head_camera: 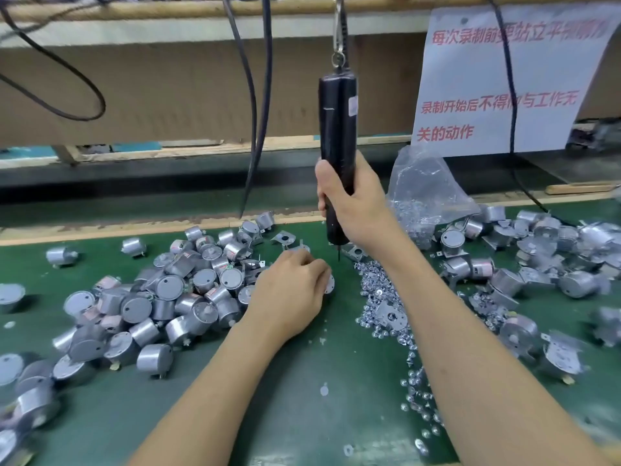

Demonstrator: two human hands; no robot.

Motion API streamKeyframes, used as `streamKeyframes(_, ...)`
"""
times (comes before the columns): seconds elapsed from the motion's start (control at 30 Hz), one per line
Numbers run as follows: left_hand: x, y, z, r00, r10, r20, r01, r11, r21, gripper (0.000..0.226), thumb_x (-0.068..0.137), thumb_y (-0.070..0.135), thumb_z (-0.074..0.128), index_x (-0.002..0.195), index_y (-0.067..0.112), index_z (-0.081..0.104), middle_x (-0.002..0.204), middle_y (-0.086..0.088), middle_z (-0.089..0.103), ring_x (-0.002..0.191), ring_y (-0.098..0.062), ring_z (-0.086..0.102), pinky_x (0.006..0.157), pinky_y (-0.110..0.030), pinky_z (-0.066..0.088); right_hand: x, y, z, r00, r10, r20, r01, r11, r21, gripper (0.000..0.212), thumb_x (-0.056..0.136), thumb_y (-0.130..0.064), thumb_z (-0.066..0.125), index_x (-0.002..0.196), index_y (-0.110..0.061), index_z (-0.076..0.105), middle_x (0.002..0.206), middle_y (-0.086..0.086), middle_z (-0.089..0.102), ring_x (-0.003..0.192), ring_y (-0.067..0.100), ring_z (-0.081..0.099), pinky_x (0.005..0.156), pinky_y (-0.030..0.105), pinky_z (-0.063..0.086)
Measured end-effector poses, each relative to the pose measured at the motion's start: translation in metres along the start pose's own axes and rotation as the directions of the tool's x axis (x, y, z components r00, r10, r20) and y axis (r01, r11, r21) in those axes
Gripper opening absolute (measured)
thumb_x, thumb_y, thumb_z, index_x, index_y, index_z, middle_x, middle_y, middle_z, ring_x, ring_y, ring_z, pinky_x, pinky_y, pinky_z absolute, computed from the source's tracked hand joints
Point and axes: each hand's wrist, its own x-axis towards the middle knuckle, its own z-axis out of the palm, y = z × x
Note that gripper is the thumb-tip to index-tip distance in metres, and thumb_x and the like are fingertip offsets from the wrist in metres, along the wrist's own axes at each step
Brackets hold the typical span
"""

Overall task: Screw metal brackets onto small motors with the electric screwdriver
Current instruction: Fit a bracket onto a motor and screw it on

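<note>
My right hand (pixel 353 210) grips the black electric screwdriver (pixel 337 129), which hangs upright from a hook above; its bit (pixel 338 255) points down just right of my left hand. My left hand (pixel 292 290) is closed over a small silver motor (pixel 329 284) on the green mat, and only the motor's edge shows past my fingers. A loose metal bracket (pixel 285 237) lies just behind that hand. Another bracket (pixel 391 316) lies flat among the screws at right.
A heap of bare round motors (pixel 174 297) covers the mat's left side. Motors with brackets (pixel 537 260) pile up at right. A strip of small screws (pixel 386 307) runs down the middle right. A clear plastic bag (pixel 423 190) and hanging cables (pixel 255 129) stand behind.
</note>
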Motion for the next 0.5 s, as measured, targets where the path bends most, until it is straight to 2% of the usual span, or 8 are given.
streamKeyframes(0.07,0.008,-0.004,0.001,0.999,-0.045,-0.025,0.047,0.995,0.085,0.03,0.101,0.031,0.045,0.098,0.016,0.071,0.095,-0.004,0.064,0.094,-0.03,0.052,0.066,-0.035,0.044,-0.003,0.005,-0.008,1.0,0.005,-0.018,-0.003,0.998,0.066,0.069,0.078,-0.081,0.062,0.097,-0.015,0.053,0.069,-0.007,0.057,0.06,0.014,0.056,0.062,0.032,0.051)
streamKeyframes(0.13,0.013,-0.011,0.003,0.997,-0.077,-0.018,0.079,0.986,0.145,0.032,0.102,0.031,0.043,0.095,0.016,0.07,0.093,-0.003,0.065,0.095,-0.03,0.05,0.071,-0.036,0.04,-0.004,0.007,-0.01,1.0,0.004,-0.014,-0.002,0.989,0.145,0.079,0.067,-0.087,0.063,0.094,-0.013,0.052,0.064,-0.007,0.055,0.054,0.013,0.053,0.056,0.026,0.047)
streamKeyframes(0.2,0.01,-0.016,0.005,0.995,-0.09,-0.033,0.095,0.98,0.173,0.035,0.102,0.034,0.037,0.092,0.018,0.066,0.092,0.002,0.065,0.096,-0.027,0.05,0.074,-0.037,0.032,-0.004,0.008,-0.01,1.0,0.011,-0.022,-0.006,0.981,0.191,0.083,0.063,-0.089,0.063,0.093,-0.012,0.052,0.061,-0.006,0.055,0.05,0.012,0.051,0.052,0.025,0.046)
streamKeyframes(0.3,0.002,-0.015,0.004,0.995,-0.085,-0.049,0.091,0.988,0.126,0.042,0.097,0.043,0.027,0.091,0.028,0.065,0.092,0.011,0.065,0.093,-0.021,0.048,0.078,-0.039,0.032,-0.003,0.012,-0.01,0.999,0.01,-0.031,-0.003,0.981,0.193,0.09,0.063,-0.089,0.061,0.095,-0.006,0.052,0.06,-0.006,0.055,0.05,0.011,0.051,0.051,0.026,0.046)
streamKeyframes(0.37,-0.003,-0.015,0.001,0.997,-0.078,-0.018,0.079,0.995,0.063,0.037,0.091,0.052,0.034,0.098,0.033,0.066,0.092,0.015,0.064,0.094,-0.018,0.046,0.081,-0.04,0.032,-0.005,0.014,-0.01,0.999,0.019,-0.03,-0.013,0.981,0.192,0.09,0.062,-0.09,0.059,0.094,-0.007,0.052,0.059,-0.007,0.055,0.05,0.011,0.05,0.051,0.025,0.045)
streamKeyframes(0.43,-0.005,-0.017,0.0,0.998,-0.051,0.025,0.048,0.995,0.082,0.038,0.083,0.059,0.044,0.105,0.036,0.064,0.093,0.016,0.061,0.095,-0.017,0.044,0.082,-0.039,0.032,-0.007,0.015,-0.01,0.999,0.03,-0.034,-0.022,0.978,0.206,0.085,0.061,-0.091,0.058,0.091,-0.011,0.053,0.058,-0.007,0.054,0.049,0.011,0.05,0.051,0.025,0.045)
streamKeyframes(0.5,-0.004,-0.017,0.001,0.997,-0.046,0.055,0.04,0.994,0.098,0.041,0.078,0.066,0.049,0.103,0.036,0.063,0.09,0.018,0.06,0.096,-0.015,0.042,0.082,-0.039,0.03,-0.008,0.016,-0.01,0.998,0.037,-0.043,-0.027,0.977,0.211,0.083,0.062,-0.091,0.056,0.089,-0.013,0.053,0.058,-0.007,0.053,0.048,0.011,0.049,0.05,0.025,0.045)
